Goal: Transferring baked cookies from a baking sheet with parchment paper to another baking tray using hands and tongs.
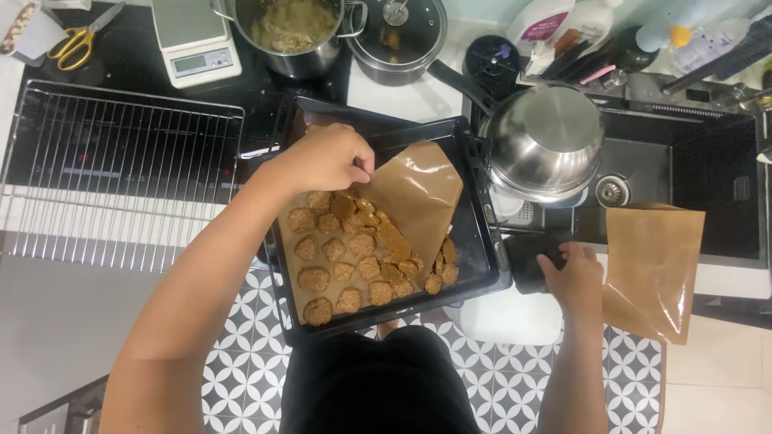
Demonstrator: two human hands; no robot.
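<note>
A black baking tray point(479, 241) lies in front of me, lined with brown baking paper point(414, 189). Several round brown cookies point(347, 261) crowd the paper's near left part. My left hand point(326, 157) pinches the paper's far edge and lifts it, so the sheet folds up toward the right. My right hand point(572, 277) grips a black pot holder point(527, 261) at the tray's right edge.
A second brown paper sheet point(653, 269) hangs over the counter at right. An upturned steel bowl point(547, 141) sits by the black sink point(683, 193). A wire rack point(121, 177) lies at left. A pot point(293, 32), glass lid point(398, 32), kitchen scale point(195, 40) and yellow scissors point(76, 44) stand behind.
</note>
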